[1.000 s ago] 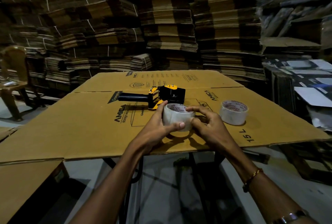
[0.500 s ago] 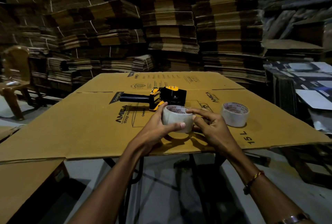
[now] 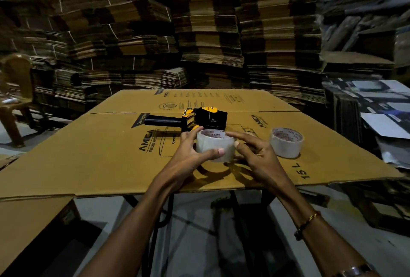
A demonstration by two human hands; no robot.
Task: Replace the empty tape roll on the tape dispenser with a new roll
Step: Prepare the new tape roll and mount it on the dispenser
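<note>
**New roll in hand, end not yet found**

On the far left a chair [image 3: 15,90] stands by the stacks [image 3: 137,32] of flattened boxes; it plays no part here. Our work surface is a large cardboard sheet [image 3: 99,154] laid flat like a tabletop. On it, just beyond our hands, the dispenser [image 3: 199,119] lies on its side, black handle pointing left, yellow-and-black head to the right. We cannot tell from here whether an empty core sits on its hub.

Our left hand [image 3: 188,156] grasps the roll [image 3: 215,146] from the left, thumb curled across the near face and fingers round the far side, holding it just above the sheet at centre. Our right hand [image 3: 255,154] grips it from the right, forefinger laid over the top rim and thumb tip pressed to the tape's outer face, as if feeling for the loose end. To the right, well apart from both hands, a spare [image 3: 286,142] sits flat on the sheet.

We judge this to be the preparing step: the fresh roll is picked up but not mounted. Next we need to pick up the free end with a nail, or go straight to the dispenser, clear its hub, and push the roll on with the sticky side facing the right way for the blade. Clear tape hides its edge in this dim light, so touch will serve better than sight.
</note>
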